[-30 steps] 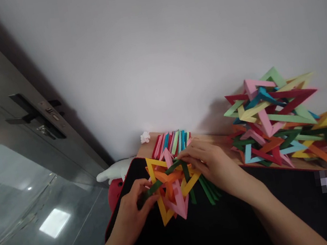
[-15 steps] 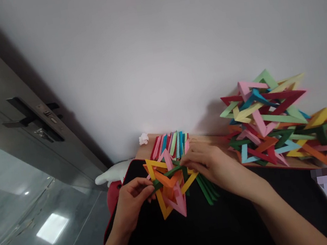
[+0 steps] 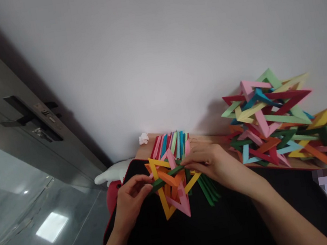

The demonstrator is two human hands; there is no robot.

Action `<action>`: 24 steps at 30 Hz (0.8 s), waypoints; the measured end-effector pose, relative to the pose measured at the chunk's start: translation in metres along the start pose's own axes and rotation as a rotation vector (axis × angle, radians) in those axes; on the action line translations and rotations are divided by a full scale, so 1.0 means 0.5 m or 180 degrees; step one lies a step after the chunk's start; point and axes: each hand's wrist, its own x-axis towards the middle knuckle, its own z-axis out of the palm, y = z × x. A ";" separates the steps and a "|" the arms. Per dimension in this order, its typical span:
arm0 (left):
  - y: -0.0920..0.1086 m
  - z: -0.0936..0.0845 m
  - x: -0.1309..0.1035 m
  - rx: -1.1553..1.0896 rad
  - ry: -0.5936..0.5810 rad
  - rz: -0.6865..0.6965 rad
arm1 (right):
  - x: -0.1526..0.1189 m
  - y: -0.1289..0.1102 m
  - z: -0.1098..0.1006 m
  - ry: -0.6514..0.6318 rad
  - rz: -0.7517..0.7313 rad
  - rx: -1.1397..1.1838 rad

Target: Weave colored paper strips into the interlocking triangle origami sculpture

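A paper model of interlocked yellow, orange, pink and green folded triangles (image 3: 180, 202) is held up over the black mat. My left hand (image 3: 133, 196) pinches the left end of a dark green folded paper strip (image 3: 168, 175) that runs through the model. At that strip's other end, the fingertips of my right hand (image 3: 208, 165) are closed on the green paper. Several loose green strips (image 3: 209, 191) lie on the mat just under my right hand. Behind the model stands a row of coloured paper strips (image 3: 169, 144).
Finished-looking multicoloured paper stars (image 3: 269, 110) are piled at the right against the wall. A crumpled white paper (image 3: 143, 138) sits at the wooden table's back left corner. The black mat (image 3: 228, 227) covers the front. A door with a handle (image 3: 32, 119) stands at left.
The paper model has shifted slightly right and turned a little between my hands. More of the green strip shows beside my left fingertips. My right hand has barely moved.
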 end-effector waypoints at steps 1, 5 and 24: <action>-0.002 -0.005 0.001 0.0047 0.0112 0.0002 | -0.001 0.003 -0.002 0.0018 -0.0017 0.0020; -0.016 -0.032 0.014 0.0128 0.0958 0.0075 | -0.006 0.011 -0.011 0.0093 -0.0003 0.0026; 0.023 -0.049 0.060 -0.0137 -0.0186 0.0541 | -0.029 -0.028 -0.049 -0.0547 0.0184 0.0216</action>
